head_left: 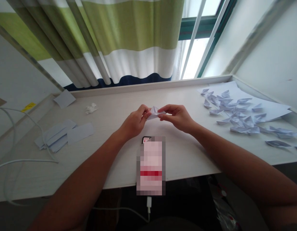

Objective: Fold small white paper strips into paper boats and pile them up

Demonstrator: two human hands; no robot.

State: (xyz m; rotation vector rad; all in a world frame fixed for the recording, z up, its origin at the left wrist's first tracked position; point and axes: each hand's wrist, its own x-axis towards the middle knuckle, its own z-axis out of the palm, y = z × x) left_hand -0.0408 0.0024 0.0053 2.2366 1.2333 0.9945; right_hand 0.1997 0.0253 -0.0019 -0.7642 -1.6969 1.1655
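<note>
Above the phone (150,166), both hands — left hand (134,123), right hand (178,118) — pinch a folded paper (156,112).

Bare table (110,106) btwn hands (158,119) and curtain (119,41), 12 o'clock: free. Phone (150,165) blocks 6 o'clock, just below wrists. Paper strips (64,135) at 9, w/ white cable (23,160) looping nearby. Crumpled scrap (91,108) at 10. Folded paper boats (237,112) crowd 2–3 o'clock, over loose sheets to wall.

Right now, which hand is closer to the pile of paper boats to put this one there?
Probably the right hand. It pinches the paper boat with the left hand, and the pile lies on its side of the desk.
</note>
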